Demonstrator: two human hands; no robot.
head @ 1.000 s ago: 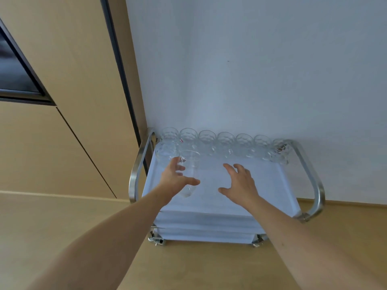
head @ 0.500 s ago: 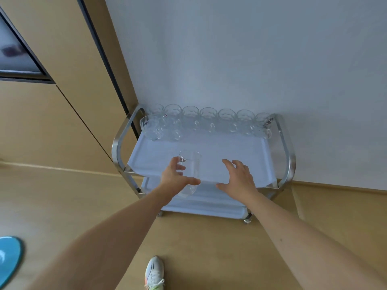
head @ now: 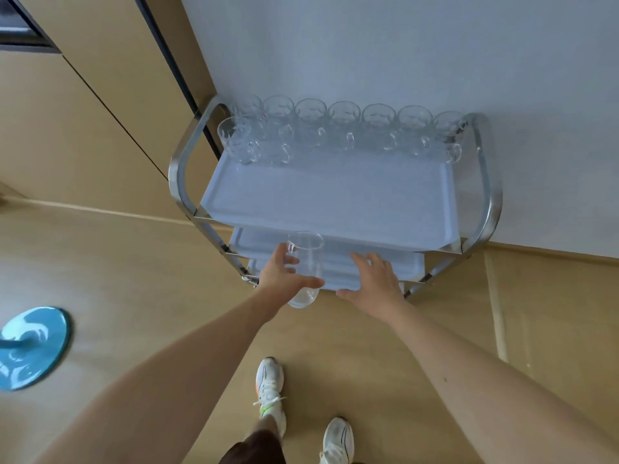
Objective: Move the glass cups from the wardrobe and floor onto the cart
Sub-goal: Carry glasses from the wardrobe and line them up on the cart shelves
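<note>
Wall, pale, with wardrobe (head: pixel 100 112) of tan panels beside it at the left; wooden floor (head: pixel 150 262) below. Cart (head: pixel 492 182), steel-framed, tiered, set against the wall; its top tray (head: pixel 335 199) is pale blue, the lower trays partly hidden beneath it. Row of glass cups (head: pixel 345 125), handled, standing upright side by side along the far edge of the top tray, with further cups (head: pixel 234 139) in front of them at the far-left corner; packed tight to the back, presumably to keep the near part of the tray free for more arrivals. Blue disc (head: pixel 33 346), blurred, on the floor well to the left of the cart; what it is cannot be told. Two white shoes (head: pixel 269 390) on the floor, near the cart's front. Left hand (head: pixel 284 276), held in the air before the near edge of the cart, thumb and fingers (head: pixel 291 259) wrapped round a tall plain glass (head: pixel 306 266), upright with its mouth up; grip sits at mid-height, likely for a steady carry. Right hand (head: pixel 375 279), just beside the glass and not touching it, fingers spread loose and holding nothing, probably ready to steady. Judged status: this glass not yet on the cart.
</note>
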